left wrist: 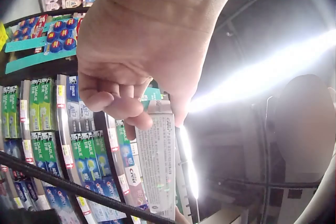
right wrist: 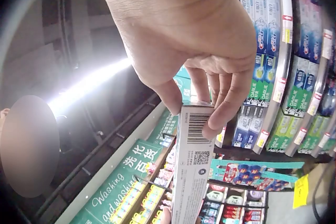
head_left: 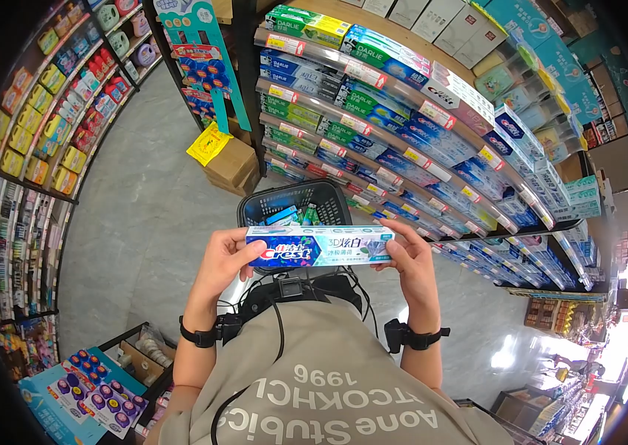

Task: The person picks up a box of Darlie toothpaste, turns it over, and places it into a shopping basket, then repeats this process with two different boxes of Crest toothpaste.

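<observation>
A long blue and white Crest toothpaste box [head_left: 321, 248] is held level in front of the body, its printed front facing up at the head camera. My left hand [head_left: 223, 256] grips its left end, thumb on the front. At the other end my right hand [head_left: 412, 256] pinches the box between thumb and fingers. The left wrist view shows the box's white side [left wrist: 156, 161] covered in small print. In the right wrist view a barcode side [right wrist: 194, 145] faces the camera. Below the box is a black shopping basket [head_left: 254, 204] with several toothpaste boxes [head_left: 291, 215] inside.
Tiered shelves of toothpaste [head_left: 380, 104] stand ahead and to the right. A cardboard box [head_left: 234, 165] with a yellow bag [head_left: 210, 144] sits on the floor beside them. Detergent shelves [head_left: 47, 111] line the left side. Black cables [head_left: 362, 297] hang near the waist.
</observation>
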A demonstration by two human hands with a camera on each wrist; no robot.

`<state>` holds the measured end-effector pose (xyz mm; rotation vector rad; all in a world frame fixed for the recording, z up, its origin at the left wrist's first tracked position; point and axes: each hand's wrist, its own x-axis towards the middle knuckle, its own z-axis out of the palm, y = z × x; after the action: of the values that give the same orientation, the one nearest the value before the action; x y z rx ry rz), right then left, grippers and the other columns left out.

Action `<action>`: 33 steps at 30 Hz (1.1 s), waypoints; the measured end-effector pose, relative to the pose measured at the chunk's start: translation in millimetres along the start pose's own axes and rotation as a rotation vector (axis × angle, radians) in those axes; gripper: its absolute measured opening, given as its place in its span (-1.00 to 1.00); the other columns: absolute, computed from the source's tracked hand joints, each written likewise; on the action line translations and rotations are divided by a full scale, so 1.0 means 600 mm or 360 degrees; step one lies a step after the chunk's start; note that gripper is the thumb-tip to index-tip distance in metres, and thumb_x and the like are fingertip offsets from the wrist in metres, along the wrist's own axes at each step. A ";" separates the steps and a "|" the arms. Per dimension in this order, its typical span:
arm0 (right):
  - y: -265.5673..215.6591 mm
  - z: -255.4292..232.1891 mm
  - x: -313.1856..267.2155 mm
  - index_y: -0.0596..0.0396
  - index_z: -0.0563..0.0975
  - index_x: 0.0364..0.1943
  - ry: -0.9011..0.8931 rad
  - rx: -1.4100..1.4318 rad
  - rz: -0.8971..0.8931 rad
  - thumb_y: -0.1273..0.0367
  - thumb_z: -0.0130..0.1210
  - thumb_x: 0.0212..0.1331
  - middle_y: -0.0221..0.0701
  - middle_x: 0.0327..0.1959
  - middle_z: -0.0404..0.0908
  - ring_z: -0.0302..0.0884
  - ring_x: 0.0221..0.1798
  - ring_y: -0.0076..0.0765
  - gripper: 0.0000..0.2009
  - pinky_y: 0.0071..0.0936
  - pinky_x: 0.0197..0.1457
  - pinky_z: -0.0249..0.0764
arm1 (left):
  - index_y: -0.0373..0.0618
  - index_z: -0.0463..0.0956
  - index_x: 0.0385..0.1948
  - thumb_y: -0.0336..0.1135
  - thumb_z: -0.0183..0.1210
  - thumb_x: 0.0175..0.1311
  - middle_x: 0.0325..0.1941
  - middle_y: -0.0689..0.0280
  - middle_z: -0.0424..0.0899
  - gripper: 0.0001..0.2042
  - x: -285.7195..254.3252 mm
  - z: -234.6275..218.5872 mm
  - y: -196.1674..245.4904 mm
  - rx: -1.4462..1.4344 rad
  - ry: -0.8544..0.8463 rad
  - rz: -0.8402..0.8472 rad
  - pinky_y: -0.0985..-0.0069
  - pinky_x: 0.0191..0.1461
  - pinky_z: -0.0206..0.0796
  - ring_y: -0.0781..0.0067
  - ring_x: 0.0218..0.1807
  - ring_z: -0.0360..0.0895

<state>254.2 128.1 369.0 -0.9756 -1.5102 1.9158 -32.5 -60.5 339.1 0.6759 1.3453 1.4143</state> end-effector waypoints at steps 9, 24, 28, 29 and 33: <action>0.001 -0.002 0.002 0.25 0.48 0.31 -0.0002 0.0009 0.0005 0.35 0.19 0.39 -0.24 -0.06 0.74 0.75 -0.24 -0.42 -0.54 -0.52 -0.23 0.69 | -0.36 0.70 -0.09 -0.19 0.31 0.38 -0.48 0.38 0.70 -0.66 0.004 0.000 -0.001 0.0010 -0.0007 0.0001 0.73 -0.62 0.19 0.75 -0.63 0.44; -0.002 -0.002 0.006 0.24 0.48 0.32 0.0003 0.0010 0.0007 0.36 0.18 0.39 -0.24 -0.13 0.75 0.74 -0.28 -0.42 -0.55 -0.52 -0.25 0.66 | -0.37 0.70 -0.09 -0.22 0.31 0.38 -0.48 0.39 0.69 -0.68 0.009 0.000 0.003 -0.0023 -0.0006 0.0032 0.73 -0.61 0.19 0.76 -0.64 0.43; -0.003 0.000 0.007 0.24 0.48 0.31 0.0005 0.0004 0.0010 0.36 0.19 0.39 -0.23 -0.12 0.75 0.75 -0.27 -0.42 -0.54 -0.53 -0.25 0.66 | -0.37 0.70 -0.09 -0.22 0.31 0.38 -0.48 0.38 0.69 -0.68 0.010 -0.001 0.001 -0.0020 0.0000 0.0031 0.73 -0.61 0.19 0.76 -0.63 0.43; -0.004 0.000 0.008 0.23 0.48 0.31 0.0004 0.0001 0.0009 0.36 0.19 0.39 -0.23 -0.12 0.75 0.75 -0.27 -0.42 -0.54 -0.53 -0.25 0.66 | -0.37 0.70 -0.09 -0.22 0.31 0.38 -0.48 0.38 0.69 -0.68 0.011 -0.001 0.002 -0.0019 0.0002 0.0029 0.73 -0.61 0.19 0.76 -0.63 0.43; -0.005 0.001 0.010 0.23 0.48 0.31 0.0009 0.0004 0.0012 0.35 0.18 0.39 -0.24 -0.13 0.75 0.74 -0.27 -0.42 -0.54 -0.53 -0.25 0.66 | -0.36 0.70 -0.09 -0.22 0.31 0.38 -0.47 0.37 0.70 -0.68 0.013 -0.001 0.002 -0.0021 0.0000 0.0024 0.73 -0.61 0.20 0.76 -0.62 0.44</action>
<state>250.3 133.0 370.4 -0.9864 -1.5028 1.9181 -36.0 -53.6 338.0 0.6789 1.3325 1.4342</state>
